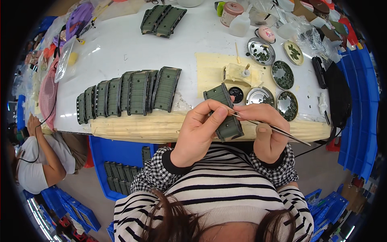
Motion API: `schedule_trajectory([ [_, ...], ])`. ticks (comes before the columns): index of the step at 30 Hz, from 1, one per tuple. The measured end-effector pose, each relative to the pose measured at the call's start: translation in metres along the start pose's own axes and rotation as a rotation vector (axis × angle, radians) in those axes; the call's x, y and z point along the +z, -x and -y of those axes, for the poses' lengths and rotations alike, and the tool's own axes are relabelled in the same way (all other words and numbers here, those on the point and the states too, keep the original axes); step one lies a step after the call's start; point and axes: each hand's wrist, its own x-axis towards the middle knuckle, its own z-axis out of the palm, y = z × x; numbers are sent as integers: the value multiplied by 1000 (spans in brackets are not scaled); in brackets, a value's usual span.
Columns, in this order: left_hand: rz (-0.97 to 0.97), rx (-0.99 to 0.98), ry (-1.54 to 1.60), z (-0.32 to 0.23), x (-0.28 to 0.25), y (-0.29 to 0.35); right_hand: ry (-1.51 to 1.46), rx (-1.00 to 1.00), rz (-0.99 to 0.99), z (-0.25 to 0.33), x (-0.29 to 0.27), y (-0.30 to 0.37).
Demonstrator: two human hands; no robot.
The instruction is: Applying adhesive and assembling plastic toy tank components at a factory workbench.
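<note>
A left hand (199,131) is pinching a green ribbed strip (225,111) over the near table (121,48) edge; the right hand (266,133) is gripping tweezers (266,126) at it. Many strips (129,94) are lying in a row to the left, seemingly finished; small dishes (282,74) of green bits are waiting.

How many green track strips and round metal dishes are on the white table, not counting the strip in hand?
Green track strips in the row: 8
Green track strips at the far edge: 2
Round metal dishes: 5
Total: 15
</note>
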Motion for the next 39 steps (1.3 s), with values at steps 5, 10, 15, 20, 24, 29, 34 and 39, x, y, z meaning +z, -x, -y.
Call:
schedule_trajectory([
  [5,-91,32,60,1,-2,0,213,-181,74,5,3,-1],
  [10,-108,65,72,4,-1,-1,-128,76,-59,-2,7,3],
  [15,-63,105,98,5,-2,-1,-225,88,-119,-5,14,4],
  [20,-41,110,97,5,-2,-1,-249,107,-134,-6,15,4],
  [24,-28,106,99,4,-4,0,-300,143,-134,-3,16,4],
  [29,-32,91,100,4,-4,0,-302,142,-143,-3,17,4],
  [34,-22,111,93,6,-5,0,-296,148,-135,-3,16,4],
  [39,-50,148,-42,6,-7,0,-259,147,-118,-1,15,2],
])
